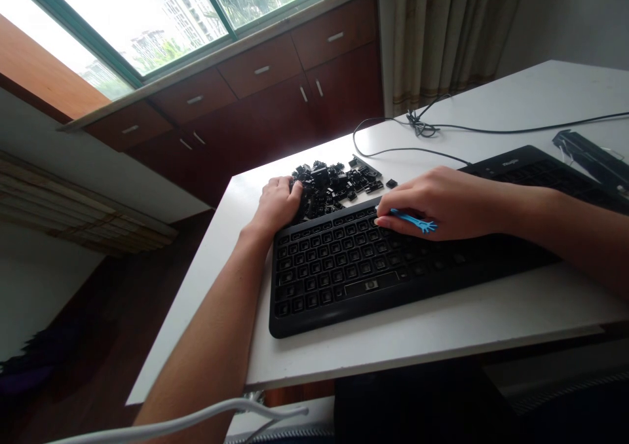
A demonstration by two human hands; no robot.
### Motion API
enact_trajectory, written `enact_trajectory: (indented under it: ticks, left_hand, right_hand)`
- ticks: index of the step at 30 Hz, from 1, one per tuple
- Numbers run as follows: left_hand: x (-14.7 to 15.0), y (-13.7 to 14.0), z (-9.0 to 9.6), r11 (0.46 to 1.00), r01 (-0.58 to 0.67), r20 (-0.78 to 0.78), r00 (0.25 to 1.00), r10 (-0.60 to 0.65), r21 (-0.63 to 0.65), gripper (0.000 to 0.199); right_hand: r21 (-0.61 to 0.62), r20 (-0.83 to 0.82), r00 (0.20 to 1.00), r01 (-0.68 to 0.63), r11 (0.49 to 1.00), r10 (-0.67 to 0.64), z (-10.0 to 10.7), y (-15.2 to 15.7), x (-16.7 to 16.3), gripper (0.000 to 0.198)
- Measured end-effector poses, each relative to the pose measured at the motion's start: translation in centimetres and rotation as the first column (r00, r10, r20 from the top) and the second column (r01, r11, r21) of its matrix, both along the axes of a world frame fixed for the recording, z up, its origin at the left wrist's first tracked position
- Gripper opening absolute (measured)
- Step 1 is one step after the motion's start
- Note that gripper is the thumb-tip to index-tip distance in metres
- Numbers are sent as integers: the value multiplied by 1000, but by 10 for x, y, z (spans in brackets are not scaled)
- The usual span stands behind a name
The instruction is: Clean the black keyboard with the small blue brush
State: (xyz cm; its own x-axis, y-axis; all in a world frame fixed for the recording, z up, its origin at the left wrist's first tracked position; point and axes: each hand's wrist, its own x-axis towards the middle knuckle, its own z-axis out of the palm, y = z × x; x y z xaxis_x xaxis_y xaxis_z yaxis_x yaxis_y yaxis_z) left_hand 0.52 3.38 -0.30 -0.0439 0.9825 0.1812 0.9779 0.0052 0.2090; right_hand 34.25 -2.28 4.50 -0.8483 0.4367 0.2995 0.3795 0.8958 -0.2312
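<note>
A black keyboard (pixel 344 254) with its keycaps off lies tilted across the white table, its rows of bare key sockets showing. My right hand (pixel 432 202) is over the keyboard's upper middle, closed on a thin blue stick (pixel 415 221) with a hand-shaped end. The stick's other end is mostly hidden by my fingers, near the top row of sockets. Beyond the keyboard's far left edge is a heap of loose black keycaps (pixel 334 182). My left hand (pixel 279 200) rests at the heap's left side, by the keyboard's far left corner, fingers loosely bent and partly hidden.
A black cable (pixel 417 126) runs from the keyboard's back and is bundled on the white table (pixel 515 97). A long black piece (pixel 590 159) lies at the right. A white cord (pixel 196 421) crosses the near left, below the table edge. Wooden cabinets (pixel 275 110) stand beyond.
</note>
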Motion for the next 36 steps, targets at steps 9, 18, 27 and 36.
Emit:
enact_trajectory:
  ticks: [9,18,27,36]
  left_hand:
    - [1,-1,2,1000,-9,6,1000,9,-11,65]
    - [1,-2,2,1000,-5,21,1000,5,-3,62]
    - [1,-2,2,1000,0,10,1000,0,-6,64]
    - [1,-2,1,1000,3,14,1000,-3,-4,63]
  right_hand:
    - [20,-3,1000,-9,1000,9,0,0,0,24]
    - [8,5,1000,5,1000,-5,1,0,0,23]
    - [-2,20,1000,23,1000,-23,1,-1,0,22]
    - [15,23,1000,17,1000,-17,1,0,1,22]
